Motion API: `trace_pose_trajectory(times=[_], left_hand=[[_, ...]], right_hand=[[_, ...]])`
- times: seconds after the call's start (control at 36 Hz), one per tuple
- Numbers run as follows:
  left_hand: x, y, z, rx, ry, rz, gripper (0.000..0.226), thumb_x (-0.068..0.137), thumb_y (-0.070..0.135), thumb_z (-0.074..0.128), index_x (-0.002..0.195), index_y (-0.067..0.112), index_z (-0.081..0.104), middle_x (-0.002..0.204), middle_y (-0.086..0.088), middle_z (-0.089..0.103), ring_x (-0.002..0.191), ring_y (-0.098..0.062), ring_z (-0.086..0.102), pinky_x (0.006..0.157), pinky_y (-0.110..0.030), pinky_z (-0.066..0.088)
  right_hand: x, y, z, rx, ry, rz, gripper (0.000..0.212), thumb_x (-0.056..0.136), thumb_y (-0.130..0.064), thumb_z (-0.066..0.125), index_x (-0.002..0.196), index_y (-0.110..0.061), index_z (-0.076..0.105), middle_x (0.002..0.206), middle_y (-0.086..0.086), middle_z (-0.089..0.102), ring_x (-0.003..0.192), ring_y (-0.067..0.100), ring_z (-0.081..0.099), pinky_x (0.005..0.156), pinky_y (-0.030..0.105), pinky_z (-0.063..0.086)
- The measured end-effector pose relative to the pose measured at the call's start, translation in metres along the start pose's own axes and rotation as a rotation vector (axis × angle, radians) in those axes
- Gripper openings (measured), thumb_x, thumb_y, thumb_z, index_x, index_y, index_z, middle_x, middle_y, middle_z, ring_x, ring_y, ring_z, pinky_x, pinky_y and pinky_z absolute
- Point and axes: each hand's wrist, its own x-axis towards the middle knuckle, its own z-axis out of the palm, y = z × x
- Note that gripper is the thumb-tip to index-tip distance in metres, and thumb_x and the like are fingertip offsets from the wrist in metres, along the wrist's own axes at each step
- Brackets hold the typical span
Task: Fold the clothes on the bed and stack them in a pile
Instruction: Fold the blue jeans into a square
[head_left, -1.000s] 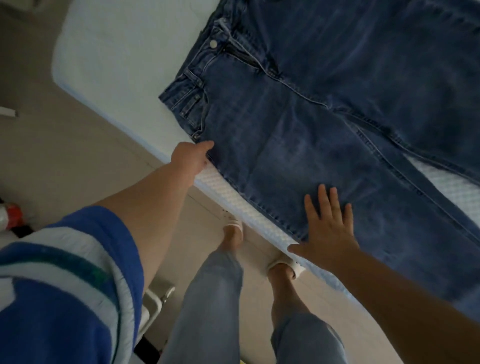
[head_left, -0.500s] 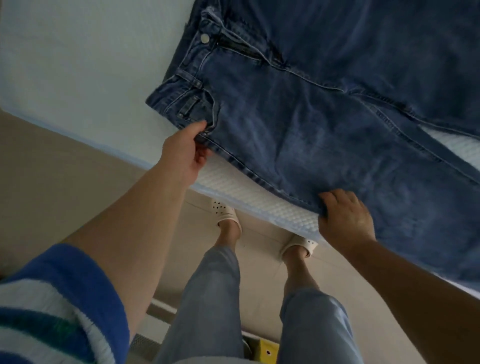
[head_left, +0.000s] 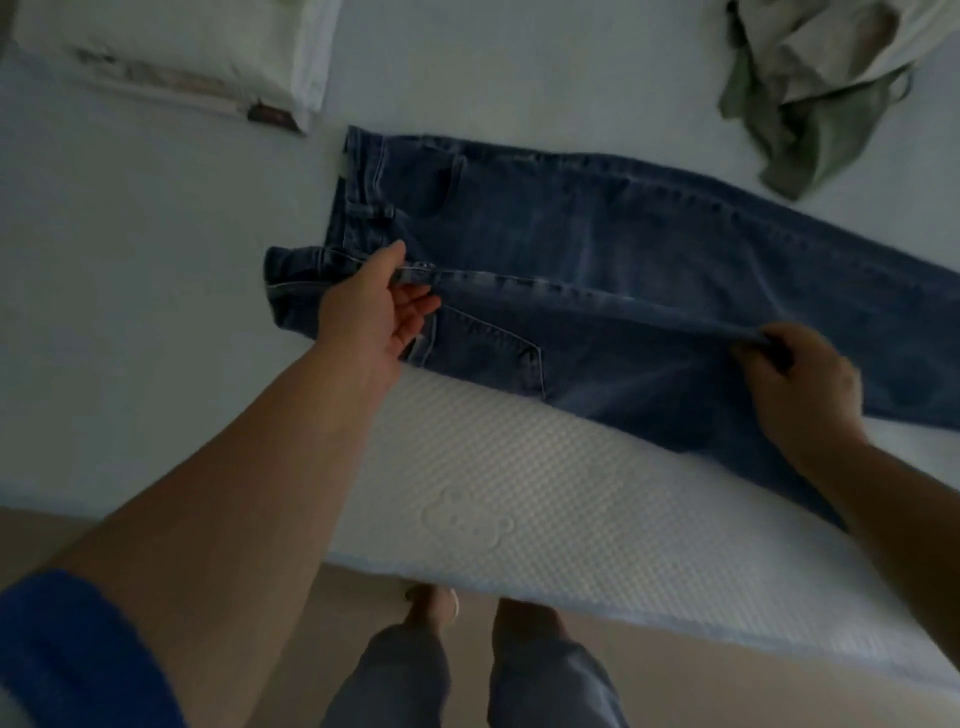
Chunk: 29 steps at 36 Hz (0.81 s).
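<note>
Blue denim jeans (head_left: 597, 270) mid lengthwise fold at bed (head_left: 156, 312) near edge; left hand (head_left: 376, 312) pinches waistband, right hand (head_left: 800, 379) grips leg; crumpled green-grey clothes (head_left: 810, 88) unfolded at far-right corner.

Bare forearms, blue sleeve (head_left: 67, 649) on the left arm, grey-blue trousers (head_left: 467, 680), pale sandal (head_left: 453, 605)

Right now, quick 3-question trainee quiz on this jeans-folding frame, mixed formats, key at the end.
1. True or false: the jeans hang wholly off the bed.
2. Which hand takes its grip at the waistband? A) left hand B) right hand C) neither
3. Fill in: the crumpled garment at the far right corner is ____ in colour.

Key
1. False: they lie on the bed, one half being folded over the other.
2. A; the right hand pinches a fold along the leg.
3. Green: the green garment lies unfolded, apart from the jeans.
</note>
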Motion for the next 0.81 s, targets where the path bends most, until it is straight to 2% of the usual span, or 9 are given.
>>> trace_pose_trajectory(times=[0.17,0.31,0.36,0.44,0.53,0.61,0.72,0.81], left_hand=[[0.067,0.037,0.066,0.039,0.024,0.064,0.021,0.088,0.042,0.06,0.087,0.021,0.059,0.076,0.002,0.066,0.064,-0.009,0.067,0.057,-0.021,0.049],[0.126,0.044,0.1,0.103,0.076,0.081,0.027,0.093,0.043,0.053,0.099,0.017,0.056,0.084,-0.002,0.063,0.069,-0.011,0.063,0.045,-0.015,0.049],[0.144,0.041,0.104,0.111,0.111,0.081,0.029,0.094,0.044,0.051,0.102,0.016,0.055,0.084,-0.003,0.062,0.068,-0.01,0.062,0.044,-0.014,0.049],[0.161,0.036,0.104,0.157,0.15,0.079,0.031,0.093,0.047,0.05,0.098,0.016,0.056,0.083,-0.001,0.063,0.068,-0.009,0.062,0.049,-0.015,0.051],[0.169,0.035,0.102,0.243,0.108,0.051,0.035,0.09,0.052,0.052,0.086,0.017,0.055,0.087,0.0,0.064,0.074,-0.009,0.062,0.056,-0.018,0.05],[0.17,0.035,0.102,0.297,0.083,0.061,0.028,0.087,0.049,0.057,0.089,0.021,0.057,0.084,0.001,0.063,0.069,-0.008,0.059,0.057,-0.018,0.048],[0.163,0.036,0.103,0.362,0.05,0.126,0.016,0.089,0.042,0.057,0.091,0.026,0.058,0.081,0.002,0.06,0.064,-0.007,0.055,0.058,-0.019,0.047],[0.156,0.03,0.104,0.443,0.072,0.261,0.021,0.09,0.032,0.057,0.108,0.021,0.057,0.083,0.001,0.059,0.064,-0.007,0.055,0.058,-0.02,0.045]], right_hand=[[0.113,-0.011,-0.001,-0.035,-0.047,-0.088,0.021,0.094,-0.026,0.048,0.108,-0.015,0.06,0.108,0.016,0.063,0.1,0.036,0.055,0.077,0.034,0.035],[0.191,-0.014,0.023,-0.146,-0.135,-0.155,0.024,0.095,-0.034,0.043,0.113,-0.022,0.052,0.102,0.014,0.061,0.086,0.03,0.053,0.07,0.035,0.037],[0.21,-0.011,0.037,-0.179,-0.16,-0.186,0.023,0.094,-0.034,0.043,0.112,-0.022,0.05,0.1,0.014,0.059,0.079,0.026,0.048,0.068,0.035,0.036],[0.226,-0.008,0.056,-0.18,-0.221,-0.191,0.022,0.093,-0.03,0.045,0.112,-0.021,0.05,0.105,0.013,0.059,0.08,0.023,0.045,0.07,0.035,0.036],[0.236,-0.008,0.066,-0.186,-0.312,-0.159,0.028,0.092,-0.028,0.046,0.118,-0.018,0.05,0.116,0.015,0.057,0.093,0.03,0.052,0.074,0.034,0.035],[0.246,-0.012,0.067,-0.174,-0.401,-0.111,0.032,0.092,-0.032,0.046,0.12,-0.017,0.05,0.121,0.017,0.055,0.102,0.032,0.051,0.078,0.033,0.034],[0.25,-0.016,0.062,-0.132,-0.464,-0.084,0.039,0.088,-0.052,0.05,0.112,-0.021,0.051,0.106,0.005,0.053,0.089,0.021,0.044,0.078,0.033,0.034],[0.242,-0.016,0.06,-0.121,-0.394,-0.105,0.035,0.086,-0.058,0.05,0.1,-0.027,0.051,0.095,-0.001,0.052,0.084,0.02,0.046,0.073,0.032,0.034]])
